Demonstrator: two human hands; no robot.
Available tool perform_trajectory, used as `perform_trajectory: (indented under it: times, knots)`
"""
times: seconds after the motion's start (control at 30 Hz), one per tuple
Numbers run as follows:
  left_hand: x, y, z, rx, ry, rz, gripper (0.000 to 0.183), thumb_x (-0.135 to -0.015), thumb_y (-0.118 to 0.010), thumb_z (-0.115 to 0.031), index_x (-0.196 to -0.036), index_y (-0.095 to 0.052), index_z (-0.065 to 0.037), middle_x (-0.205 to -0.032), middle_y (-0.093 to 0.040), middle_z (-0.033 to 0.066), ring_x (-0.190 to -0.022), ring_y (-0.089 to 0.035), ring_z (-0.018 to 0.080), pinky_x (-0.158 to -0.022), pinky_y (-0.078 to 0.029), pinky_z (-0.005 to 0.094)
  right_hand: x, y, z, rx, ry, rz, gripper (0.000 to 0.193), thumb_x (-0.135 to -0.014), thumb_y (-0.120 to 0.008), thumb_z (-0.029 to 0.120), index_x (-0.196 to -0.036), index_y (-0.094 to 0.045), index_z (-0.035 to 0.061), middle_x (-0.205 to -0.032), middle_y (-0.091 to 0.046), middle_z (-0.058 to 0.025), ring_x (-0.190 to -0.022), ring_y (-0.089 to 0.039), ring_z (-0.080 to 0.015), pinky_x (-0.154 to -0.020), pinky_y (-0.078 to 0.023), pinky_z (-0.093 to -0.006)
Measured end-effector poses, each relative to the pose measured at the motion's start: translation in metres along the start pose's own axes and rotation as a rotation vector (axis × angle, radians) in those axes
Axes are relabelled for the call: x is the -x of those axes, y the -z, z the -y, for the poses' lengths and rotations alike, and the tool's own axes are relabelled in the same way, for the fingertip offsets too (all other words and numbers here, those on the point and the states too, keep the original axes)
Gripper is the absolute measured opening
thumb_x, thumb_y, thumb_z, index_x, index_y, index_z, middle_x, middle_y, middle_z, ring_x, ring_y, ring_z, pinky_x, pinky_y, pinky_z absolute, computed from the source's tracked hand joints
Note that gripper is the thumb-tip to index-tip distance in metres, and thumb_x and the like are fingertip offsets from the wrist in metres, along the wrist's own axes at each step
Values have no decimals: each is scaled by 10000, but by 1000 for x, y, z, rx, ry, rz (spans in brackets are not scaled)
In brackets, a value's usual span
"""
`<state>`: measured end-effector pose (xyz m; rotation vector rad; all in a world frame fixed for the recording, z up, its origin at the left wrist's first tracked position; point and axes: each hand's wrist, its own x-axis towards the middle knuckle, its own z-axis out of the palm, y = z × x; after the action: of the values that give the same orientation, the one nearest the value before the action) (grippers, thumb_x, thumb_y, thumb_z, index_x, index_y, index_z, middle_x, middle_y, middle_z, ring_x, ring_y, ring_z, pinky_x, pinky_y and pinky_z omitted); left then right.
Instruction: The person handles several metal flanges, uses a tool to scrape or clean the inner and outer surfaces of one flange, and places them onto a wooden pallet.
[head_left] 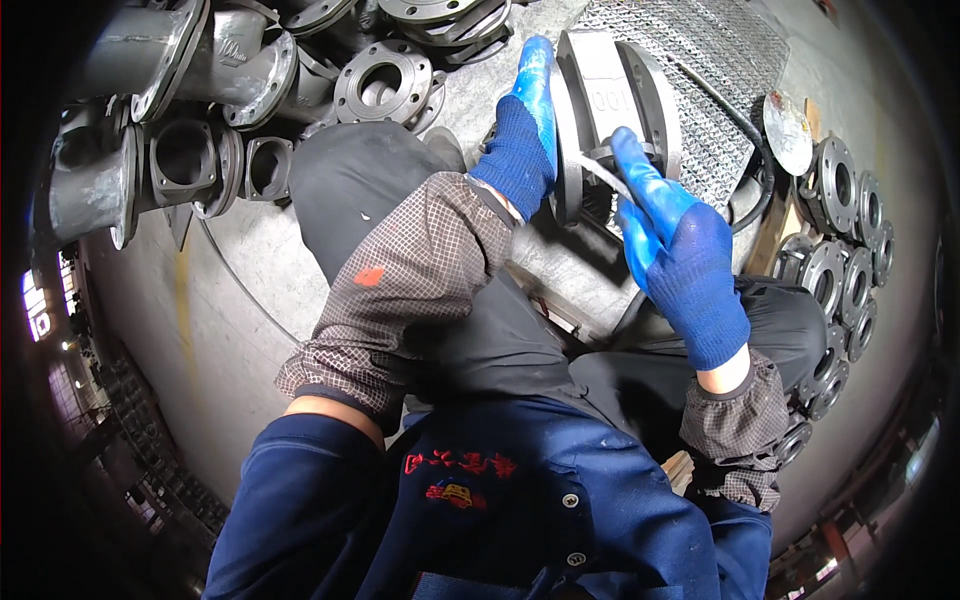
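A grey flanged metal valve body point(598, 90) with a pale middle section and dark round flanges stands on the floor in front of me. My left hand point(530, 120), in a blue coated glove, lies against its left flange with fingers stretched out flat. Any thumb contact there is hidden. My right hand point(668, 235), gloved the same way, is at the near side of the body, its index finger extended along it. A thin pale strip point(600, 174) runs from between its fingers toward the left flange; its exact kind cannot be made out.
Flanged pipe fittings point(250, 75) are piled at the upper left. A textured metal plate point(700, 60) lies behind the valve body, with a black hose point(735, 115) across it. Stacked flanges point(830, 280) line the right. My bent knees point(350, 190) flank the work.
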<state>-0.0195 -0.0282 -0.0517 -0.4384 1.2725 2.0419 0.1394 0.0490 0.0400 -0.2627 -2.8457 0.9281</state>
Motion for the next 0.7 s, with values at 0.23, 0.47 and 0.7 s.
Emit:
perform_trajectory:
  times: [0.23, 0.47, 0.7]
  knots:
    - [6, 0, 0, -50, -60, 140, 807, -834, -467, -633, -1366, -364, -35, -1349, -410, 183, -1191, -432, 280, -1018, -327, 369, -2, 4, -15, -176, -16, 28, 431, -791, -571, 29, -1188, -604, 193, -750, -622, -119, -594, -589, -266, -560, -487, -346]
    - [19, 1, -11, -282, -49, -16, 718, -851, -481, -605, -1262, -484, -16, -1189, -553, 157, -1068, -537, 267, -935, -419, 352, -5, 25, -34, -534, -311, -281, 389, -883, -423, -10, -1249, -540, 44, -1035, -638, -62, -624, -502, -16, -562, -421, -151]
    - [68, -15, -21, -1640, -1177, 241, 441, -771, -627, -314, -1089, -572, -13, -1087, -590, 186, -977, -567, 332, -856, -446, 402, -8, -22, -75, -687, -334, -256, 298, -923, -497, 75, -1207, -570, 22, -1026, -622, -44, -867, -543, -65, -765, -444, -198]
